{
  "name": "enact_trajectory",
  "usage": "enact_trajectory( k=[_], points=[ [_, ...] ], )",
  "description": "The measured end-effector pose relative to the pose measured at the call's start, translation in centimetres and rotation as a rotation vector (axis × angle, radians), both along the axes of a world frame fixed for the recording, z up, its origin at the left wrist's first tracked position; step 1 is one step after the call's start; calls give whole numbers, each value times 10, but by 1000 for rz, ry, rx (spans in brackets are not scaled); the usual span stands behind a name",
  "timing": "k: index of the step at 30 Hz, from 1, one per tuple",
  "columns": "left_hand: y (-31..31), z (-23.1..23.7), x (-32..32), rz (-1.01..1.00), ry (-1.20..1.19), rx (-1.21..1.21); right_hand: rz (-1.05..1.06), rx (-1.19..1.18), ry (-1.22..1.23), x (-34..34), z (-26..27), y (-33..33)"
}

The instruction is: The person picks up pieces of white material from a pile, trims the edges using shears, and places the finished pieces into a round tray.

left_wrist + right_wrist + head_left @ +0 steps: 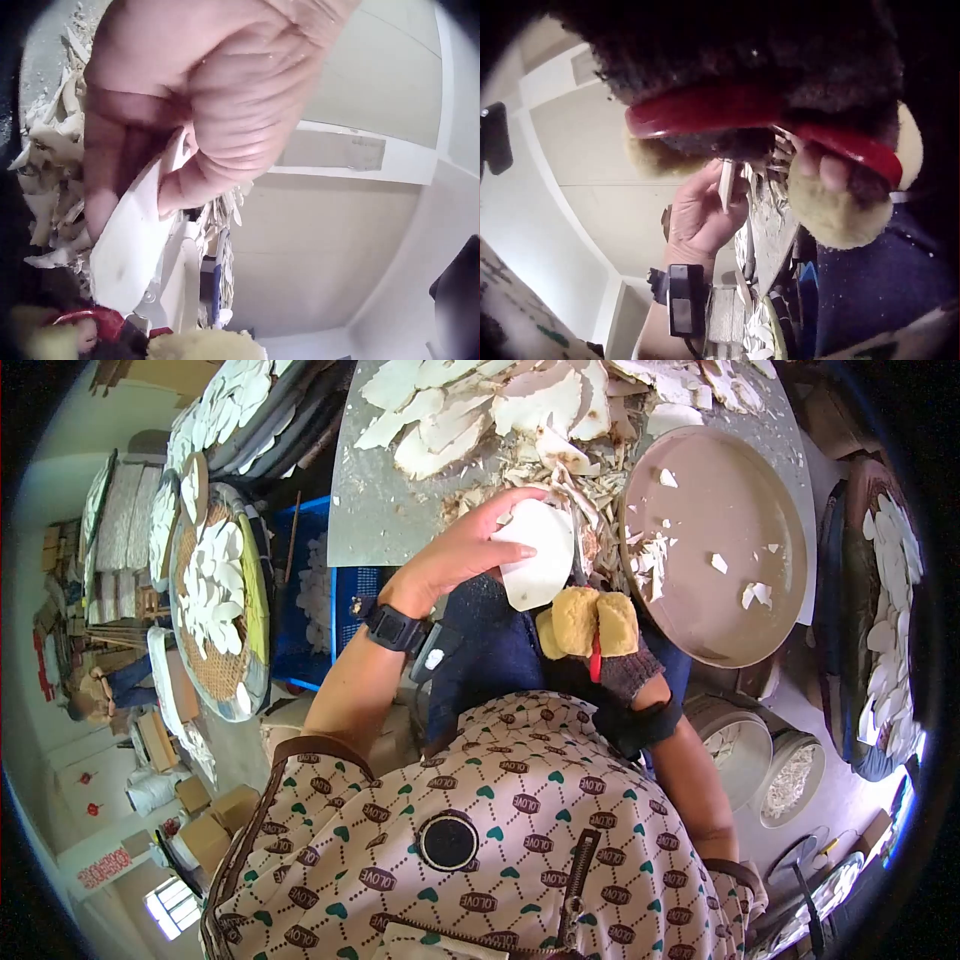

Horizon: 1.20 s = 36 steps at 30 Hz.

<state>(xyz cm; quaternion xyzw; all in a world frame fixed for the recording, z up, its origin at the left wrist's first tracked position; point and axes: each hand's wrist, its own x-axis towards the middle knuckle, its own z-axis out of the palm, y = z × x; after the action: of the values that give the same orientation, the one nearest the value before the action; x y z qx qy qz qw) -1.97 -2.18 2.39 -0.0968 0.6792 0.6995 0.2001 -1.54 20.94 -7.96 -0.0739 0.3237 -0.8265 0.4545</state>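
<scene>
My left hand [462, 548] pinches a flat white slice [540, 556], thumb on its upper face and fingers beneath. In the left wrist view, the slice [129, 251] tilts downward between thumb and fingers. My right hand [632, 672] wears a dark knitted glove with thick yellow sponge pads [575, 622] about the fingers. It grips red-handled scissors [596, 660], whose blades reach up beside the slice's right edge. Close up in the right wrist view, the red handles [705, 112] loop around the gloved fingers, and bare fingertips show through one.
Large white pieces with brown edges [540, 405] and trimmings pile on the grey table [390, 490]. A round tan tray [735, 510] with a few scraps lies right. Buckets [793, 780] stand below it; a blue crate [318, 530] and baskets of slices [212, 585] are left.
</scene>
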Motion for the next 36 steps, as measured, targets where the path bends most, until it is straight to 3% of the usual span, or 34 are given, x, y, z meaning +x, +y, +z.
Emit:
enact_trajectory(
  k=[3,5,6,8,11,16,18,20,22,25,28,29,31,33,35,36],
  points=[
    [0,-2,1,17,25,-9,-59,345,539,-1,-12,2],
    [3,-11,6,43,131,-65,-105,438,636,-2,-14,4],
    [5,-14,9,134,112,-43,-116,360,486,-2,-8,4],
    [9,-20,16,312,73,0,-144,379,483,-3,-10,4],
    [14,-17,19,297,52,46,-157,538,733,-2,-16,2],
    [13,-12,16,144,138,-26,-54,409,461,1,40,0],
    [11,-6,15,101,122,-3,-24,452,545,1,15,0],
    [12,-12,16,242,68,94,-25,389,396,1,7,2],
    [15,-23,20,406,72,149,-54,203,19,0,13,2],
    [32,-48,31,675,225,195,-57,489,751,3,-10,1],
    [33,-33,35,634,97,217,7,625,979,2,-4,2],
    [29,-33,36,611,101,187,5,577,904,2,0,1],
    [19,-34,32,560,115,126,-6,377,432,0,12,-1],
    [16,-29,32,503,67,130,-24,61,-365,-1,32,-2],
    [15,-25,32,465,33,128,-23,295,310,1,8,-3],
    [14,-23,30,457,23,127,-13,381,511,1,0,0]
  ],
)
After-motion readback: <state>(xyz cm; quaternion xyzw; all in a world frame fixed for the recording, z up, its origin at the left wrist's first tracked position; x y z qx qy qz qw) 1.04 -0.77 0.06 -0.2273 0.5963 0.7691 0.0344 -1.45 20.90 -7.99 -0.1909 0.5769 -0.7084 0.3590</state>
